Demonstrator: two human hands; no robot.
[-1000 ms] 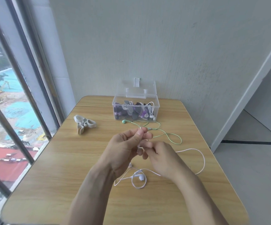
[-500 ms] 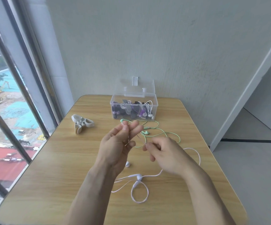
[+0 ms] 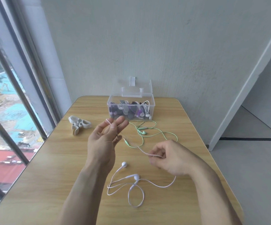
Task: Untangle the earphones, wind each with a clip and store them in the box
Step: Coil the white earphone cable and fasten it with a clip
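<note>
- White earphone cable now spans between the hands; a second ago both hands met at one knot, so the strand is being drawn out for winding.
- Left hand is raised, fingers extended with a loop of cable over them.
- Right hand has its fingers curled, pinching the cable above the worktop.
- Green earphones now lie separate, near the open box.
- Clips remain unused at left.
</note>
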